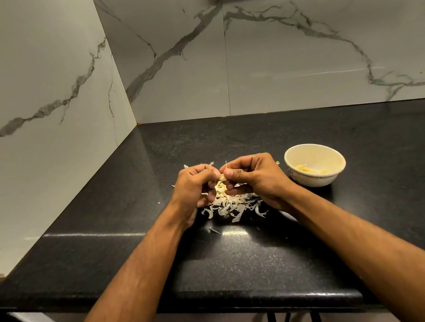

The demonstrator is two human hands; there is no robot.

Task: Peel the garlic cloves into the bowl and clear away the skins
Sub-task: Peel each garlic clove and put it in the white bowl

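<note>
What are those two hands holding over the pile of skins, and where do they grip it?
A garlic clove, pinched between the fingertips of the left hand and the right hand, one grip on each side of it.

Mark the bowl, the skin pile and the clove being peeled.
bowl [336, 168]: head view, right outer wall.
skin pile [235, 206]: head view, middle of heap.
clove [222, 178]: head view, tip showing between both hands.

Left hand [193, 188] & right hand [252, 179] curled, fingertips meeting
</note>
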